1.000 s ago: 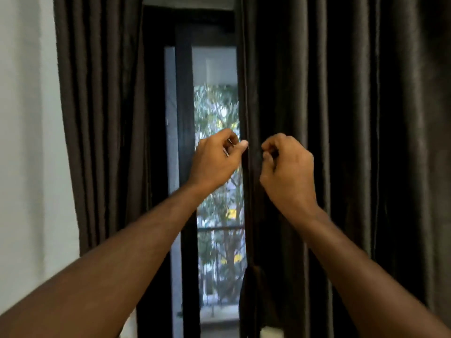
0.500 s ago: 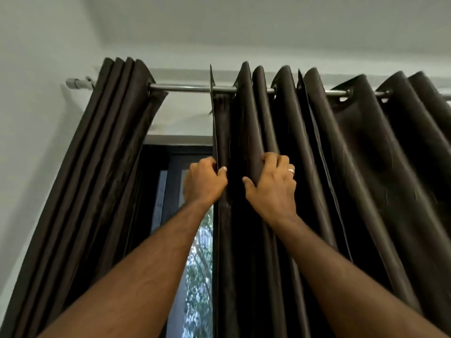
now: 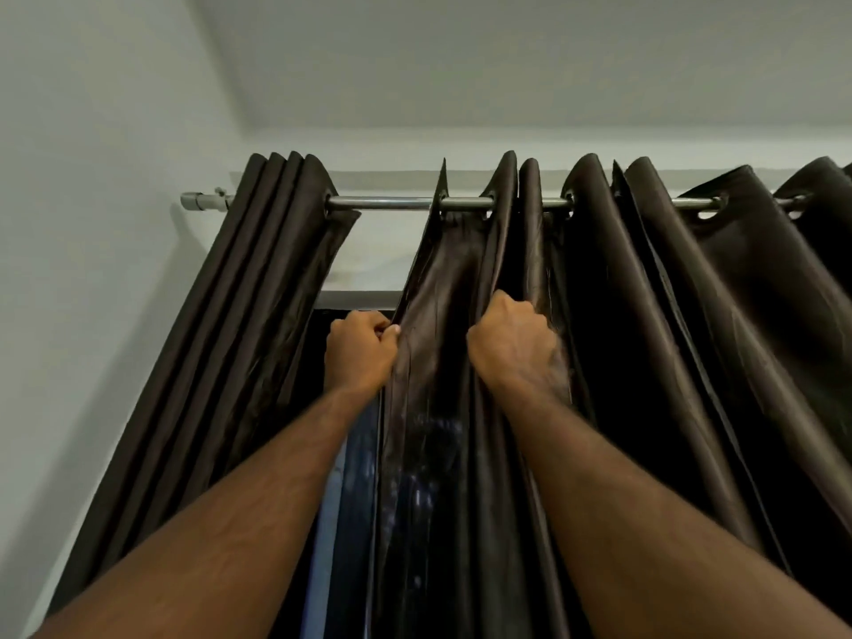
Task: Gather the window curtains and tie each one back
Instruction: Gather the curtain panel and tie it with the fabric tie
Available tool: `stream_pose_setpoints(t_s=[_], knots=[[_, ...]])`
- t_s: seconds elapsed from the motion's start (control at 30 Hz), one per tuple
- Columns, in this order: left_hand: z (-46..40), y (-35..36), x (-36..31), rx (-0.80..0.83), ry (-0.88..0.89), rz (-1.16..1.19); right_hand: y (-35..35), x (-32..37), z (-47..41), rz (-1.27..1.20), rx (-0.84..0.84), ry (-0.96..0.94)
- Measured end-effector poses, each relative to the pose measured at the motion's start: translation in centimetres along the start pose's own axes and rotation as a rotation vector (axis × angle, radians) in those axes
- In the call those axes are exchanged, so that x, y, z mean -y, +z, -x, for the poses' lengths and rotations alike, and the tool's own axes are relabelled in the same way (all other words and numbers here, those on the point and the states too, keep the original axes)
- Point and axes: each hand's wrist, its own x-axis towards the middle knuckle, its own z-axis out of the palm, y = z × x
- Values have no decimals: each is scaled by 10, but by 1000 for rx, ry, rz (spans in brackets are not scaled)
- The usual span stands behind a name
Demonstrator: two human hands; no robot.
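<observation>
the right curtain hangs spread along the rod, and the gathering step looks to be in hand: the left hand has its fingers pinching the curtain's leading edge while the right hand is fisted around a fold just beside it. next it likely needs sliding the eyelets rightward to bunch the pleats. the left curtain is already bunched by the pale wall, under a plain ceiling.

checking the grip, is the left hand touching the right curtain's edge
Touching: the head view shows the left hand pinching the right curtain's leading edge.
</observation>
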Motion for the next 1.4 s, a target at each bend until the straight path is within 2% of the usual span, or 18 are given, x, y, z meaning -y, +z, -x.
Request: stream_pose_setpoints(t_s=[0.07,0.13,0.23,0.37,0.5,0.63,0.7,0.8,0.9,1.0,1.03,1.07,1.13,1.2,1.23,1.3,1.37,1.4], knots=[[-7,-7,10,11,51,30,15,42,6,-91,77,-31],[-13,-17,21,-21,22,127,30,86,14,-202,219,-196],[-16,-35,49,-38,6,175,40,112,19,-171,350,-276],[-9,-33,62,42,39,252,45,95,23,-206,292,-212],[-5,-19,34,69,51,383,34,85,20,-336,260,-91],[-3,-1,-24,68,134,408,9,51,5,-373,-24,161],[2,8,-53,101,169,421,-2,31,-1,-391,-71,195],[9,11,-57,143,162,382,-4,17,-4,-341,99,3],[11,3,-24,140,49,369,5,21,-1,-211,336,-189],[17,-7,-13,115,-46,414,5,28,7,-268,538,-253],[19,-8,-15,110,-49,422,3,27,8,-322,551,-254],[21,-10,-17,105,-44,414,0,25,9,-388,504,-246],[22,-13,-21,97,-54,359,-8,15,8,-429,170,-230],[22,-14,-20,114,-63,280,-14,-1,3,-272,-222,-151],[23,-15,-19,124,-55,244,-18,-8,1,-166,-278,-72],[25,-16,-17,139,-20,207,-25,-24,-6,-46,-96,74],[26,-18,-14,161,4,198,-27,-32,-9,-98,99,151],[25,-19,-12,165,6,192,-25,-30,-9,-132,112,185]])
